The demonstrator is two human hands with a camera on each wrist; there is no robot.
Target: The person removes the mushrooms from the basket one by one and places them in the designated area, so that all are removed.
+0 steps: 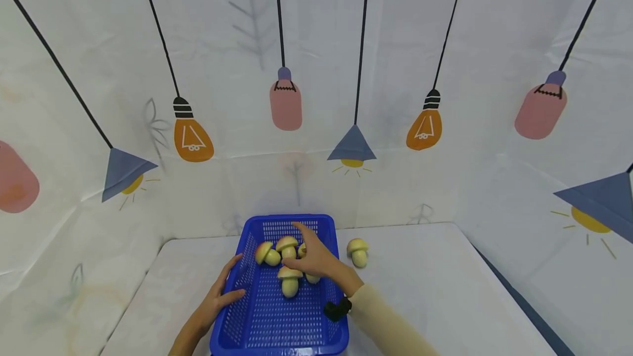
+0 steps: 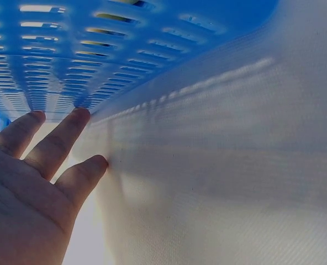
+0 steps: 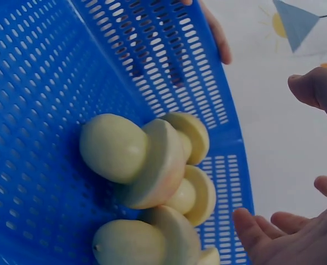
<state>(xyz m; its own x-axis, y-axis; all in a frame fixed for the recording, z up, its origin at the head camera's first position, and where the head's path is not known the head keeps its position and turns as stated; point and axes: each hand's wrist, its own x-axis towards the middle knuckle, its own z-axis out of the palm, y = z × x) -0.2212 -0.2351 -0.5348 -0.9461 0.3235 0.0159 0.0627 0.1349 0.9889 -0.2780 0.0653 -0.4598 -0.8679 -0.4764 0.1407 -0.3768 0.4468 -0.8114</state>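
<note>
A blue plastic basket (image 1: 277,323) with slotted walls stands on the white table. Several toy mushrooms (image 1: 289,285) with pale stems and yellowish, red-tinged caps lie toward its far end. My left hand (image 1: 215,298) rests at the basket's left side, thumb over the rim and fingers along the outside. In the left wrist view, straight fingers (image 2: 61,141) reach up beside the slotted wall. Above the mushrooms, my right hand (image 1: 316,254) has thumb and fingers spread, holding nothing. The right wrist view shows the mushrooms (image 3: 114,146) apart from the fingers (image 3: 252,234).
One more toy mushroom (image 1: 358,252) stands on the table (image 1: 420,290), right of the basket. Behind the table hangs a white sheet (image 1: 316,180) printed with lamps and bulbs. A black wrist device (image 1: 337,309) sits on the right wrist at the sleeve.
</note>
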